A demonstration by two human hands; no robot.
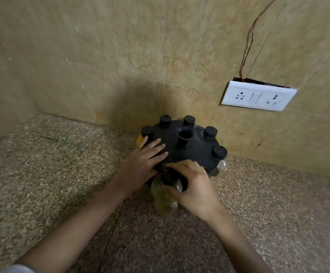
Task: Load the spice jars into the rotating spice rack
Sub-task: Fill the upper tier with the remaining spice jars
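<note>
The rack (182, 146) stands on the counter (52, 164) close to the wall corner, its black top ringed with five jar caps. The left hand (142, 162) lies flat on the rack's near-left top, fingers spread and extended, apparently steadying it. The right hand (191, 184) works at the rack's near edge, thumb and fingers curled around the black cap and neck of a jar (165, 198), whose clear, yellowish body hangs below the rim towards the person.

The step seems to be seating this jar in the near slot. To do it well, the flat hand should stop the rack turning while the other pushes the neck squarely into the slot until it catches. Whether it is seated already, I cannot tell; the hand hides the slot. A tilted push could jam the neck.
</note>
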